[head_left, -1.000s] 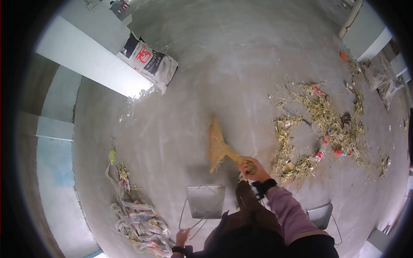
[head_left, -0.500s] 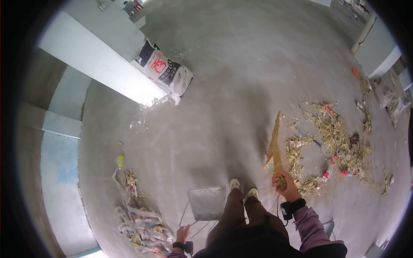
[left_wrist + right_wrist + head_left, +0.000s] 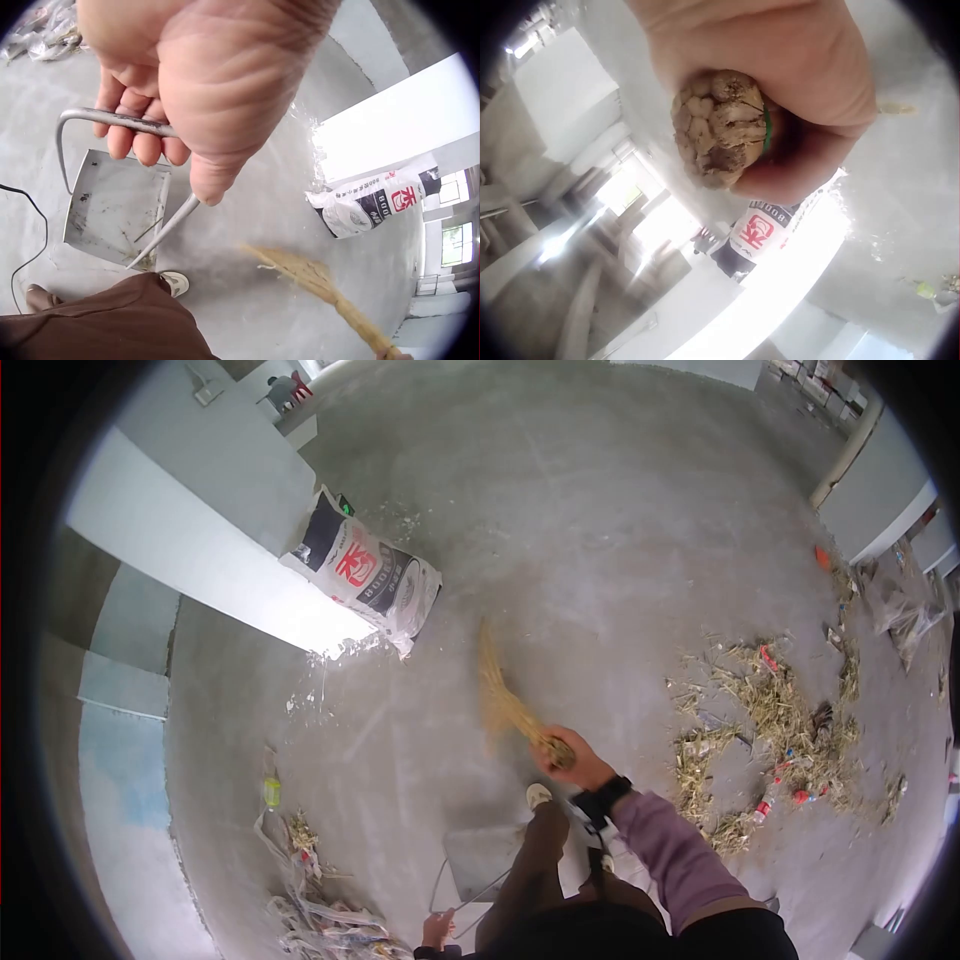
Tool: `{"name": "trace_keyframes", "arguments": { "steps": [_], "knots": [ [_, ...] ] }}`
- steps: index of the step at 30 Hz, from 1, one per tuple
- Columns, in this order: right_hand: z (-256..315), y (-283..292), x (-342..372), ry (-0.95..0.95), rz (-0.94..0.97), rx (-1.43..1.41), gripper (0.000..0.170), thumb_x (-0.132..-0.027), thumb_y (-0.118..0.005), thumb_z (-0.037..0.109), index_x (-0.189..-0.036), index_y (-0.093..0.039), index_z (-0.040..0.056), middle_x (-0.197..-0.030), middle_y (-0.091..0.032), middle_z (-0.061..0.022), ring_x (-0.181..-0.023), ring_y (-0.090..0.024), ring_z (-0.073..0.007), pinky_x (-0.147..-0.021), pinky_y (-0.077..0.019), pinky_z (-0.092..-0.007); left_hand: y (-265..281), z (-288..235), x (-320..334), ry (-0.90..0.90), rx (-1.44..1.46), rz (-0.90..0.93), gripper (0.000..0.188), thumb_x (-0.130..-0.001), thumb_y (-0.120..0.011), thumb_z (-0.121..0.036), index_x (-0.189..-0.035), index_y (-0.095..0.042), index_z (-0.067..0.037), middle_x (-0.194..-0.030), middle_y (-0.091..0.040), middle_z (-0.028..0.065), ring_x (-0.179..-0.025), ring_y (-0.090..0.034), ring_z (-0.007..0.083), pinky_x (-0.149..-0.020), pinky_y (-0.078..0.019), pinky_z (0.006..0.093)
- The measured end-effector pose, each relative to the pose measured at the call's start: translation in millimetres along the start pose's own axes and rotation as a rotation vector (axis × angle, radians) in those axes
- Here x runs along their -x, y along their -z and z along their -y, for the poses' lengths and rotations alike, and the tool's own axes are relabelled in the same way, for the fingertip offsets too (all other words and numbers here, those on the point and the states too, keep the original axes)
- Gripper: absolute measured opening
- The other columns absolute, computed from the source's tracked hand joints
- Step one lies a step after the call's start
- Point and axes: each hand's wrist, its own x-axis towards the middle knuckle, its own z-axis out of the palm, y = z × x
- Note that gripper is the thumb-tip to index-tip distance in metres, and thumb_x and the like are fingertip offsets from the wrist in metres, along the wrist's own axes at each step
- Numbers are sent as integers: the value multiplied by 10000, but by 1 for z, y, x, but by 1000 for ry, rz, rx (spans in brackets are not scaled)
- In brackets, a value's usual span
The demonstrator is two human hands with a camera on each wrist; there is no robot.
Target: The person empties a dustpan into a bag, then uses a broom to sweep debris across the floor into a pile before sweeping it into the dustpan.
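My right hand (image 3: 575,755) grips the bound handle of a straw broom (image 3: 512,708), held out in front of my feet, its blurred bristles pointing forward and left. In the right wrist view, the cut stalk ends of the handle (image 3: 718,131) show beside the thumb, with a green band round them. My left hand (image 3: 210,82) has its fingers curled round the bent metal handle (image 3: 112,118) of a dustpan (image 3: 112,206). The grey pan hangs low by my left leg, with a few bits of straw and dirt in it.
Straw litter mixed with bottles (image 3: 780,710) is spread over the floor at right. Plastic bags and rubbish (image 3: 325,920) lie at left, near a yellow-green bottle (image 3: 271,792). A printed sack (image 3: 375,575) leans against a white pillar (image 3: 220,550) ahead on the left.
The broom swung right, close to the straw litter, then back left across the front of my feet. My left hand has kept hold of the dustpan handle, and my feet have shifted.
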Motion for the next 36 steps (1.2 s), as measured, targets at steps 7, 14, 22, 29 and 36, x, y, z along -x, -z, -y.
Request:
{"name": "trace_keyframes", "arguments": {
  "steps": [7,14,22,29,36],
  "knots": [
    [76,6,-113,-73,81,-502,217,-824,-540,161,-913,-468,-23,-766,-499,-81,-648,-527,-180,-538,-455,-271,50,-99,-36,101,-78,-83,521,-771,-563,-458,-680,-607,53,-635,-618,121,-635,-636,210,-602,-496,321],
    [130,36,31,217,-52,-465,543,-830,-543,205,-1147,-266,-138,-760,-487,-43,-573,-511,-89,-470,-433,-214,73,-105,-121,-269,-277,-80,353,-756,-609,-369,-676,-598,-24,-583,-573,135,-526,-565,286,-494,-443,368],
    [164,-5,54,385,-193,-321,262,-831,-535,209,-939,-430,-6,-730,-495,-15,-577,-519,-95,-476,-422,-221,119,-207,-153,-12,-187,-53,463,-757,-569,-438,-638,-593,9,-574,-583,128,-554,-585,231,-536,-446,345],
    [206,-74,-63,197,-216,27,263,-832,-531,250,-947,-478,19,-750,-527,-27,-571,-514,-108,-486,-421,-234,146,-287,-196,8,-276,-46,488,-766,-579,-446,-653,-606,27,-590,-609,123,-579,-617,203,-558,-475,317],
    [298,-124,-265,25,-22,-182,194,-828,-535,206,-837,-474,22,-719,-516,-54,-561,-508,-128,-470,-422,-238,154,-361,-225,117,-118,-121,429,-737,-619,-410,-634,-593,6,-548,-572,78,-520,-552,169,-515,-426,314]
  ]
}}
